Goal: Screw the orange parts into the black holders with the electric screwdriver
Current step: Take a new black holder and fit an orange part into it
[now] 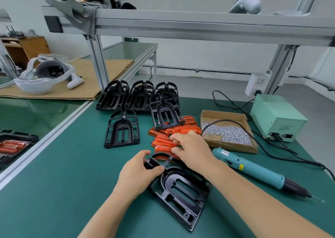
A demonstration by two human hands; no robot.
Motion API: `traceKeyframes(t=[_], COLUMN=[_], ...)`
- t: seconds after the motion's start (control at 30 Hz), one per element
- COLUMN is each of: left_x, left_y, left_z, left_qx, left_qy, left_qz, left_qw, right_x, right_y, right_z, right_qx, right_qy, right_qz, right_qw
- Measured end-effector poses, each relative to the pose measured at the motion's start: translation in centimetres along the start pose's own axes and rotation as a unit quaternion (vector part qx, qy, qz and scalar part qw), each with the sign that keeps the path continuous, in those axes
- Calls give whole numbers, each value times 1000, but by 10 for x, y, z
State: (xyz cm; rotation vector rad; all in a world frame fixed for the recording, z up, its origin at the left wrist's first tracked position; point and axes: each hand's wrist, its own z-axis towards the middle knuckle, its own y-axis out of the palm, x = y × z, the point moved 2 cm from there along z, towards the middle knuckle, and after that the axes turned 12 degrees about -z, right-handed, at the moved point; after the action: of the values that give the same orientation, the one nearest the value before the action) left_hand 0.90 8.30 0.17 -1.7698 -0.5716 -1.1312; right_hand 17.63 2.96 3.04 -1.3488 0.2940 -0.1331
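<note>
gripping the curved top of the black holder [178,188] with my left hand [140,172], fingers and thumb curled round its rim, i keep it flat on the green counter [54,192]. my right hand [190,147] reaches to 12 o'clock of it, fingers pinching one piece in the pile of orange parts [168,138]. more empty holders [137,98] lie beyond at 11 o'clock. the electric screwdriver [253,169] lies loose at 3 o'clock, just below the cardboard tray of screws [228,132].
</note>
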Motion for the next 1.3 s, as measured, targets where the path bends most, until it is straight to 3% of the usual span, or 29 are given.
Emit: traceKeyframes(t=[0.2, 0.33, 0.43, 0.6, 0.77, 0.9, 1.1, 1.3], left_x=[0, -7, -13, -20, -20, -17, -12, -7], left_y=[-5, -9, -13, -14, -5, 6, 3, 11], left_z=[2, 3, 4, 11, 22, 20, 19, 16], left_qx=[18, 64, 118, 148, 173, 188, 102, 115], left_qy=[11, 19, 21, 10, -36, -47, -65, -84], left_qz=[-3, -11, -16, -69, -235, -296, -269, -296], left_qw=[1000, 998, 993, 986, 956, 935, 955, 944], right_x=[-3, -2, -2, 12, 31, 36, 36, 37], right_y=[4, 7, 4, -10, -20, -22, -25, -30], right_z=[18, 18, 16, 6, -31, -67, -106, -116], right_qx=[-29, -48, -64, -33, 35, 57, 78, 109], right_qy=[-2, -14, -10, 48, 104, 105, 67, 59], right_qz=[-112, -123, -66, 163, 315, 339, 278, 243], right_qw=[993, 991, 996, 985, 943, 933, 955, 962])
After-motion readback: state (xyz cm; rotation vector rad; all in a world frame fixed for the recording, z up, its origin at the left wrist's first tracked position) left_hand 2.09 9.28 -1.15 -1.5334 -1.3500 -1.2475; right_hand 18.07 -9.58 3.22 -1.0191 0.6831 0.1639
